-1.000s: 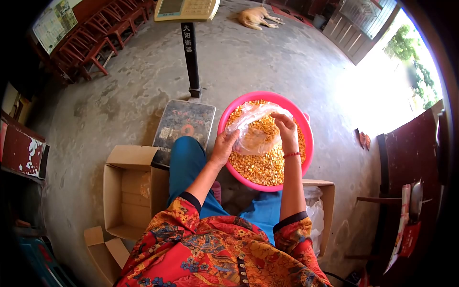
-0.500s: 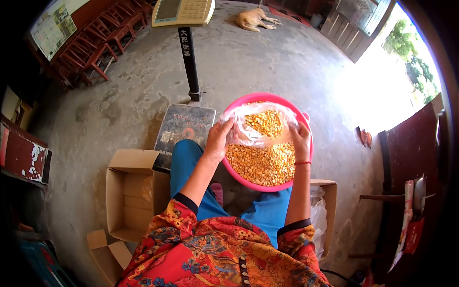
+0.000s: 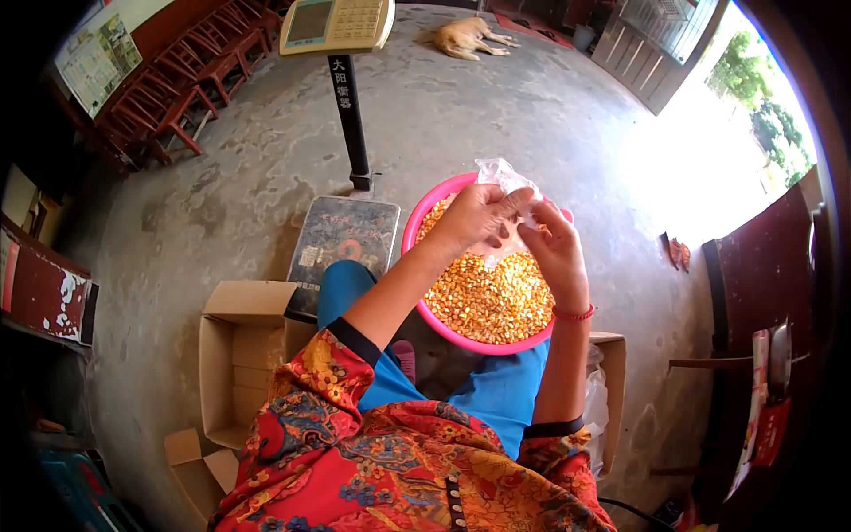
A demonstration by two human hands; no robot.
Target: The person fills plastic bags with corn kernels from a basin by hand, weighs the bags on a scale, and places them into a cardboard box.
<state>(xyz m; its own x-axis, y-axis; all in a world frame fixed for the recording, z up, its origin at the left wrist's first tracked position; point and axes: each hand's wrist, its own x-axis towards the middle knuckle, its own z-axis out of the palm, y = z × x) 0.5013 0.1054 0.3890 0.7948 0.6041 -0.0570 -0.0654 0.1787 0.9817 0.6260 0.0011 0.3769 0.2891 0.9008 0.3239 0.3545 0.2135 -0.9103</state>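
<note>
A clear plastic bag (image 3: 503,174) is gathered at its mouth between my two hands, above a pink basin (image 3: 429,324) of yellow corn kernels (image 3: 490,297). My left hand (image 3: 480,215) pinches the bag's gathered neck from the left. On the other side, my right hand (image 3: 555,248), with a red band at the wrist, has its fingers closed on the plastic too. The lower part of the bag hangs over the kernels, mostly hidden behind my hands. How much corn is inside it I cannot tell.
A platform scale (image 3: 344,238) with its display (image 3: 337,25) on a post stands left of the basin. An open cardboard box (image 3: 253,355) is by my left leg; another box (image 3: 610,399) with plastic bags is at my right. A dog (image 3: 472,37) lies farther off.
My hands have come together over the basin. The bag's mouth, spread wide before, is now bunched up between my fingers.
</note>
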